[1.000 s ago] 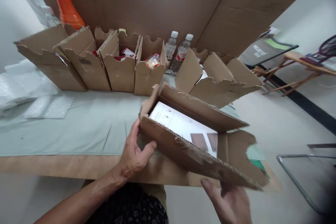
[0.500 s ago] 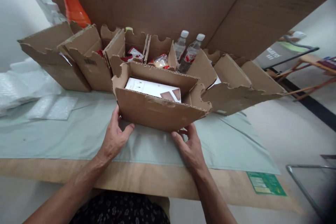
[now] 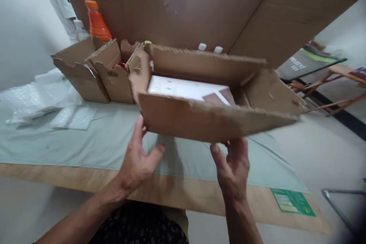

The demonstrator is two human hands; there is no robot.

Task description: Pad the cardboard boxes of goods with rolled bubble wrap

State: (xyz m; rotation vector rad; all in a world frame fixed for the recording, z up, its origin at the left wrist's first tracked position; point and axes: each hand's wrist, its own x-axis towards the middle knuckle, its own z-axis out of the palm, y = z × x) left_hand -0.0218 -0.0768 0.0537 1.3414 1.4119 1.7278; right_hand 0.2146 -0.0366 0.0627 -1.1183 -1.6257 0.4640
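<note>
Now left hand (image 3: 143, 162) and right hand (image 3: 234, 164) are supporting the cardboard box (image 3: 194, 118), fingers loosely curled beneath; uneven lifting could be sending the white carton (image 3: 180, 88) sliding.

Shown in soft, moderately bright indoor light, with faint glare high on the cardboard panel (image 3: 185, 11), a dim shadow across the cloth (image 3: 111, 145), motion blur along the open box (image 3: 183, 118), and a dark lower-right corner.
</note>
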